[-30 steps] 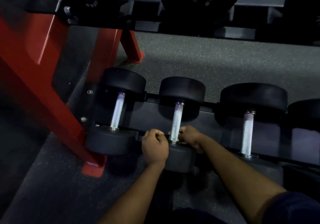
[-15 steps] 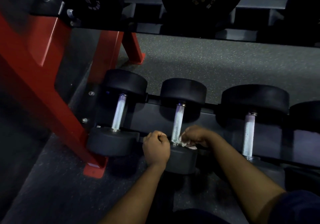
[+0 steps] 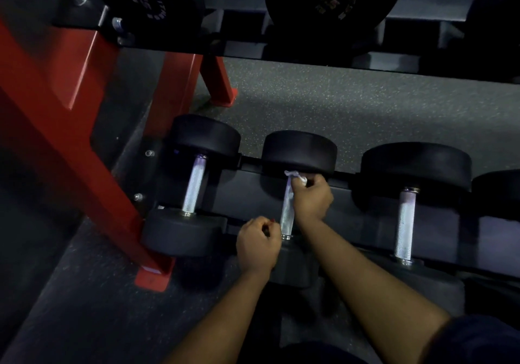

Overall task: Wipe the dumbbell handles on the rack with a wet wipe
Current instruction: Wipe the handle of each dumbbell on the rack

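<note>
Lower rack (image 3: 244, 186): right hand (image 3: 311, 197) slid wipe (image 3: 295, 175) up middle handle (image 3: 287, 214), fingers (image 3: 299, 188) gripping; left hand (image 3: 257, 244) fisted.

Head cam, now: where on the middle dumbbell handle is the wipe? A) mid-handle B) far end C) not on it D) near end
B: the right hand pinches the wet wipe at the far end of the middle dumbbell handle, right by the far head.
</note>
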The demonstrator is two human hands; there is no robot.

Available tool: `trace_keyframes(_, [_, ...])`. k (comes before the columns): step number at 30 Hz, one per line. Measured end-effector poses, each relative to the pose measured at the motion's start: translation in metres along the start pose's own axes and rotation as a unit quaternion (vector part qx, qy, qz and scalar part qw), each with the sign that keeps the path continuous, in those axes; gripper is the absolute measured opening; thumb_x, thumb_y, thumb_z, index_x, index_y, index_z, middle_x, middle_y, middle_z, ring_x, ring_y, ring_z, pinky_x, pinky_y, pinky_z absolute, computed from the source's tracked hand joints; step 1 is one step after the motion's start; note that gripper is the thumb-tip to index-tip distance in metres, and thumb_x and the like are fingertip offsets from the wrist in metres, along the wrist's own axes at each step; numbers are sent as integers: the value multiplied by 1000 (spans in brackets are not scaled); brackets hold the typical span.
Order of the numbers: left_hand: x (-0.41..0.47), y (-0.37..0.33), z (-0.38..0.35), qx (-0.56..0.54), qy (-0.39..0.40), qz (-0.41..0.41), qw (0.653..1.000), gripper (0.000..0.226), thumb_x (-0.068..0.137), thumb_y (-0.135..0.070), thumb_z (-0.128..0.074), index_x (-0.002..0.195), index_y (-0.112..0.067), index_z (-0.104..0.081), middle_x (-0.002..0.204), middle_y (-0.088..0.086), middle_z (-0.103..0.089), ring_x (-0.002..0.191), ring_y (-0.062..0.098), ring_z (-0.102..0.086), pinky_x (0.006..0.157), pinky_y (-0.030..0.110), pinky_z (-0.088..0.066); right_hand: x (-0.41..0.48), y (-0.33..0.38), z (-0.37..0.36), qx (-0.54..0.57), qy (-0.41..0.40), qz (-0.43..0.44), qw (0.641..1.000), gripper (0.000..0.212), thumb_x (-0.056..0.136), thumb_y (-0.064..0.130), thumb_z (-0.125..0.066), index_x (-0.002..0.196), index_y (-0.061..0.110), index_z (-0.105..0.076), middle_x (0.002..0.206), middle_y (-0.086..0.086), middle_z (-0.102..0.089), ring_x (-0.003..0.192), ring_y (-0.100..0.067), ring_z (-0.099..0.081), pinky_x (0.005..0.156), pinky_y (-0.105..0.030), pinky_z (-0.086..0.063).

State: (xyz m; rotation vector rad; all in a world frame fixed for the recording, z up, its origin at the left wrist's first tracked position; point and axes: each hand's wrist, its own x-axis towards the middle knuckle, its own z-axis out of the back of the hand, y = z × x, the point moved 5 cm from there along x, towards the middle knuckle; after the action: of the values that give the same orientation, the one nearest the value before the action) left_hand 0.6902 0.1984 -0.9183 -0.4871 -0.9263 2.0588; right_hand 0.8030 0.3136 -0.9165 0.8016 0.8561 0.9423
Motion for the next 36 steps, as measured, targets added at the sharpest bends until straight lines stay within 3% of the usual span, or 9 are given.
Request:
trace_keyframes(12, [2,3,-2,9,7,-11,1000,28,74,-38,-38,53,-19,-38,56,7,-54,54,22,-45,53,28,-28,-4,-6,-9,93,-99,-155,979,23,89,17,-57,110,6,-61,110,-19,-66,103,-36,-61,84,-35,-46])
trace_keyframes(18, [1,2,-3,10,9,-11,1000,26,73,-36,-37,53,-19,-38,56,7,-54,56,25,-49,53,30,-32,-13,-4,-2,72,-68,-111,989,21,91,21,-56,102,6,-63,103,-18,-67,98,-34,-61,77,-29,-42])
trace_keyframes(21, [2,1,-3,21,8,-7,1000,23,74,-29,-43,53,-19,-39,57,9,-56,57,27,-51,55,33,-34,4,-17,-18,139,47,-239,960,29,95,23,-50,108,1,-63,105,-20,-68,90,-32,-65,76,-32,-50])
trace_keyframes(24, [3,4,-3,29,16,6,999,25,75,-27,-46,54,-14,-44,58,10,-57,58,28,-52,56,36,-38,12,-21,-37,301,182,-347,869,35,101,19,-31,88,4,-60,64,-8,-70,50,-14,-65,46,-20,-51])
trace_keyframes(26, [3,5,-3,34,15,12,999,26,75,-27,-47,55,-12,-47,59,11,-58,59,28,-52,56,37,-38,17,-24,-38,312,190,-351,862,42,101,20,-26,85,4,-61,60,-5,-69,51,-14,-65,49,-21,-51])
trace_keyframes(29, [3,6,-3,34,14,16,999,26,76,-28,-47,55,-13,-45,59,11,-58,59,28,-53,56,36,-38,23,-37,-41,250,186,-294,903,33,95,19,-39,94,2,-67,74,-7,-72,73,-24,-66,63,-30,-52])
trace_keyframes(32, [3,6,-3,41,17,20,999,29,76,-28,-47,57,-8,-52,60,10,-59,59,25,-52,57,35,-36,17,-34,-20,34,131,-148,980,32,87,29,-54,100,4,-70,96,-20,-70,95,-39,-63,77,-39,-50])
trace_keyframes(34, [3,5,-3,42,16,19,999,29,76,-29,-46,57,-7,-53,60,9,-59,59,24,-51,56,34,-36,6,-21,0,-97,59,-34,993,30,92,32,-54,103,8,-68,101,-21,-67,98,-38,-60,78,-36,-46])
trace_keyframes(36, [3,6,-3,41,16,18,999,28,77,-28,-46,55,-10,-48,59,8,-57,57,22,-49,55,31,-33,-1,-8,11,-107,22,85,990,20,91,21,-57,98,5,-65,95,-22,-66,94,-38,-58,74,-35,-41])
